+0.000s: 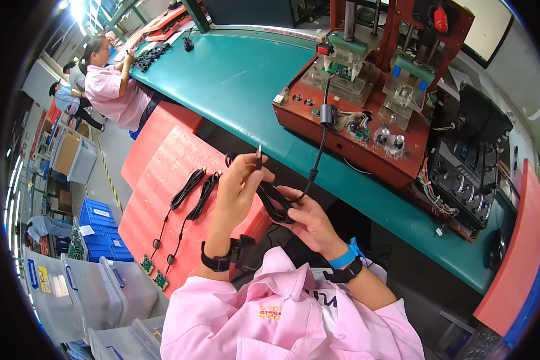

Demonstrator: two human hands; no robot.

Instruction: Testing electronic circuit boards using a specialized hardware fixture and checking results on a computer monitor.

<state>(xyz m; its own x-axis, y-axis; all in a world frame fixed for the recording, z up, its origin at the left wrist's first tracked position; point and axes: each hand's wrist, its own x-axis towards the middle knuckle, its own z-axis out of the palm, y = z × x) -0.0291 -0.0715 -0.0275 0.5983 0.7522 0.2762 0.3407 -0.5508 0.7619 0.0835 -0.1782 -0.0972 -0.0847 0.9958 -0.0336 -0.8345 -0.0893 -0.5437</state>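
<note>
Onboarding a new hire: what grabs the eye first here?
Centre frame, both hands work a bundled black cable: the left hand pinches its plug end upright, the right hand grips the coil. Behind, a red test fixture sits on the green bench; two more cables lie on a red tray at left.

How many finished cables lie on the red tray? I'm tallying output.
2: one cable lies on the red tray, a second cable just right of it. More may be hidden behind the left hand.
</note>
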